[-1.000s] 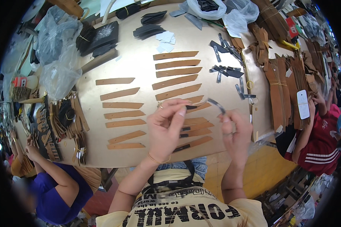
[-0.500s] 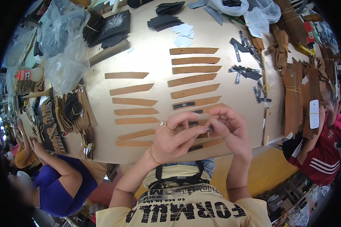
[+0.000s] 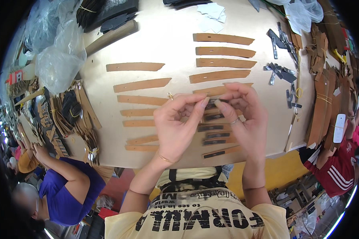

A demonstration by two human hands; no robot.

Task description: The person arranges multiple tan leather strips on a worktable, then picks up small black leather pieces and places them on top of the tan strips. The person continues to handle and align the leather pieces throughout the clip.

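Note:
Both my hands meet above the right-hand column of brown leather strips, which have slanted ends and small slots. My left hand is closed, its thumb and fingertips pinching the left end of a small dark strip. At the other end, the thumb and fingers of my right hand close on the same piece. Below my hands, several leather strips bear a dark piece near their left ends. Another column of leather strips, without dark pieces, lies to the left, partly behind my left hand.
Loose dark strips are heaped at the right, near bundled brown leather. White cards lie at the far side. Clear plastic bags and tied leather bundles line the left. Co-workers sit at both sides, one in a purple top.
My hands have moved away from me, up the right-hand column, still pinching a small dark piece. More of the nearer strips with dark pieces shows below them. The whole view has shifted somewhat.

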